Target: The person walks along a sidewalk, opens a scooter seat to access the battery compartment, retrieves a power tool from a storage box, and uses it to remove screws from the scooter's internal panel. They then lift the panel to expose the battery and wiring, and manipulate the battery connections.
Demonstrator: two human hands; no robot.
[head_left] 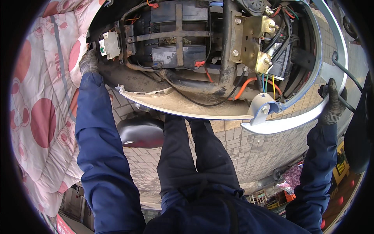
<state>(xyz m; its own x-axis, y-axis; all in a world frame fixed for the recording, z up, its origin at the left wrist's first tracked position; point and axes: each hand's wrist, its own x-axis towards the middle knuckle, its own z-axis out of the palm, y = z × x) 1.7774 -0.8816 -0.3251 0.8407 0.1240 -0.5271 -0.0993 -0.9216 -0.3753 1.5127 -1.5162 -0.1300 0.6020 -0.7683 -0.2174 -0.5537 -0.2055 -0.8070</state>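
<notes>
The scooter underside [187,97] fills the upper half of the view, tipped so that its dusty belly faces the camera: a curved, pale plastic panel caked with dried mud runs along its lower edge, and above it sits an open cavity. Inside the cavity lie two dark rectangular batteries [178,54] strapped down by rusted flat steel bars, a thick black frame tube, a yellowish zinc-plated bracket [249,43] with bolts, and a tangle of orange, red, green and black wires. A smooth, silver-grey curved metal rail [290,121] arcs around the right side, joined to the body by a rounded clamp. The left hand [89,61], in a worn grey knitted glove, is closed against the left edge of the body beside a small white connector box [111,44]; how far its fingers wrap cannot be told. The right hand [333,103], gloved alike, is curled tight around the outer end of the rail, next to a black cable. Both sleeves are dark blue work cloth. A quilted pink-and-white cover [43,109] hangs at the left, and grey brick paving [249,148] lies below.
</notes>
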